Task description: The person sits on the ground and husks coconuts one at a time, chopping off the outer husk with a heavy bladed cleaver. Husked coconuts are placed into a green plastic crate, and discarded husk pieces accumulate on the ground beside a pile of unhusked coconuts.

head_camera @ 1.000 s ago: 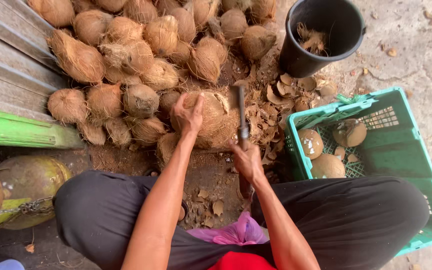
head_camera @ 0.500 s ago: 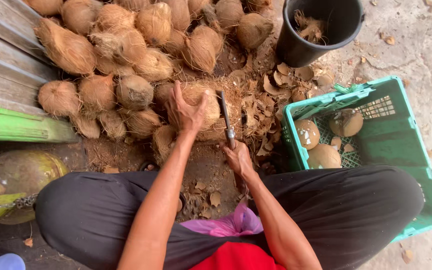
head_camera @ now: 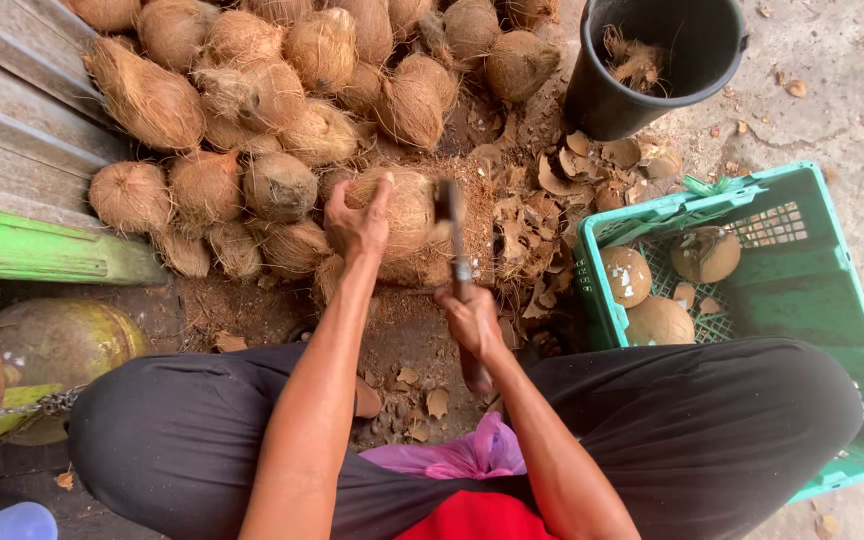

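A: Entry, head view. Fingers first?

B: The left hand (head_camera: 355,222) has its fingers spread and pressed over the top of a husked coconut (head_camera: 404,212), gripping it in place. The right hand (head_camera: 472,322) is clenched around the handle of a cleaver (head_camera: 451,232); the blade stands nearly upright, its edge against the right side of that coconut.

A: Location of the coconut?

B: On the ground in front of the seated person's knees, at the near edge of a pile of fibrous brown coconuts (head_camera: 252,110), touching its neighbours.

A: Surroundings, working outward?

B: Husk and shell chips (head_camera: 527,225) litter the ground just right of the blade. Beyond them sits a green plastic crate (head_camera: 812,280) holding three pale, peeled coconuts (head_camera: 657,322) near its left wall. Above the crate stands a black bucket (head_camera: 617,95) with fibre scraps inside. Left of the pile runs a green-edged wooden board (head_camera: 42,250). A yellow-green gas cylinder (head_camera: 47,350) with a chain lies by the left knee.

A: Clothing?

B: Dark trousers (head_camera: 692,430); a pink plastic bag (head_camera: 462,455) rests in the lap.
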Tool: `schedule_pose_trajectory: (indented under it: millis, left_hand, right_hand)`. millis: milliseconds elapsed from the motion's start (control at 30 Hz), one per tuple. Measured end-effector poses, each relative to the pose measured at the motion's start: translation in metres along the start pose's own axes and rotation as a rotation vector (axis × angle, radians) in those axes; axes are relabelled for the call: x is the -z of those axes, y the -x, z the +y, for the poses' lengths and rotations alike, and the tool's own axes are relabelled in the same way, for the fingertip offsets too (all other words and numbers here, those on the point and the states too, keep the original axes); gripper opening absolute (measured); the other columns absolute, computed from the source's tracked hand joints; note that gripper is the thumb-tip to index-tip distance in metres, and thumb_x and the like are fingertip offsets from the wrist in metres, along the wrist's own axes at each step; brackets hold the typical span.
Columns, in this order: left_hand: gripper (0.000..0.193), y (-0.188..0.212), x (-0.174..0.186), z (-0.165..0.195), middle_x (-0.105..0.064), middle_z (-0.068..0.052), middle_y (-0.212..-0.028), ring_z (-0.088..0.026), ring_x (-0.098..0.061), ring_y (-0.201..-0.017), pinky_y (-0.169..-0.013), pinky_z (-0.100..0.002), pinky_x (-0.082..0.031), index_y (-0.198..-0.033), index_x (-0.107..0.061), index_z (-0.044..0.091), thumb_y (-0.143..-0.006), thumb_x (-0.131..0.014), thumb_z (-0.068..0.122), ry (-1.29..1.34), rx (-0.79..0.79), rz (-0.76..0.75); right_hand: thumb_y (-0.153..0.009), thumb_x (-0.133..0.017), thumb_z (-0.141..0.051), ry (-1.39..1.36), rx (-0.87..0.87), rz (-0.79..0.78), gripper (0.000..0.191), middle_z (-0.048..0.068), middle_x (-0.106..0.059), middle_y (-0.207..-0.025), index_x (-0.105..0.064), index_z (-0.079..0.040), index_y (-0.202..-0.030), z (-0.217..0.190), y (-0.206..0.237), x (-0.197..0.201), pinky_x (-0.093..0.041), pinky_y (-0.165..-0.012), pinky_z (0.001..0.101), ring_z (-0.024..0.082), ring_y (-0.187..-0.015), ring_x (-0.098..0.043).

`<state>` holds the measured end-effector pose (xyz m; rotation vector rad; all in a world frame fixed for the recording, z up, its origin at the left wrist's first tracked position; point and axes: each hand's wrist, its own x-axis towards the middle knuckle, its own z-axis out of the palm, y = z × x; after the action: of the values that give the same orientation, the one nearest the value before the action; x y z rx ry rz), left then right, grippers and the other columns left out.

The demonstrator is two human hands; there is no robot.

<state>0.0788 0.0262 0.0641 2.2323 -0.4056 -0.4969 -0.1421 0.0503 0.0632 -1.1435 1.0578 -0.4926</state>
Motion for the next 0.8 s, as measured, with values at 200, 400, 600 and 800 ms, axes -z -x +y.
schedule_pose_trajectory:
  millis: [200, 400, 600, 800]
  left_hand:
    - [0.087, -0.010, 0.023, -0.022, -0.065, -0.015, -0.125, -0.024, -0.068, -0.095, -0.069, -0.044, -0.058, -0.134, -0.059, 0.009, -0.076, -0.064, 0.074, 0.186, 0.013, -0.070]
    - [0.086, -0.011, 0.043, -0.054, -0.063, -0.032, -0.123, -0.043, -0.054, -0.098, -0.089, -0.063, -0.042, -0.146, -0.060, 0.008, -0.084, -0.068, 0.068, 0.403, -0.023, -0.231]
    - [0.080, -0.014, 0.068, -0.072, -0.062, -0.016, -0.140, -0.031, -0.056, -0.135, -0.121, -0.057, -0.030, -0.143, -0.056, 0.012, -0.081, -0.068, 0.061, 0.612, -0.118, -0.301]
    - [0.070, -0.022, 0.084, -0.074, -0.057, -0.015, -0.147, -0.032, -0.050, -0.141, -0.122, -0.054, -0.034, -0.141, -0.058, 0.014, -0.089, -0.064, 0.061, 0.671, -0.182, -0.281]
  right_hand:
    - [-0.099, -0.066, -0.036, 0.190, -0.066, -0.006, 0.039, 0.001, -0.053, -0.057, -0.053, -0.011, -0.071, -0.017, -0.006, 0.012, -0.041, -0.036, 0.0312, 0.012, -0.040, -0.044]
    - [-0.101, -0.065, -0.030, 0.644, 0.124, 0.260, 0.023, 0.002, -0.054, -0.062, -0.054, -0.012, -0.090, -0.029, -0.016, 0.033, -0.046, -0.045, 0.0383, 0.015, -0.050, -0.049]
    - [-0.100, -0.059, -0.023, 0.968, 0.029, 0.171, 0.058, 0.009, -0.062, -0.084, -0.036, -0.017, -0.152, -0.002, -0.021, 0.011, -0.053, -0.053, 0.0428, 0.023, -0.061, -0.061]
    - [-0.085, -0.080, -0.029, 1.209, 0.293, 0.132, 0.100, 0.021, -0.053, -0.131, -0.019, -0.014, -0.162, -0.037, -0.025, -0.030, -0.049, -0.098, 0.0512, 0.033, -0.118, -0.053]
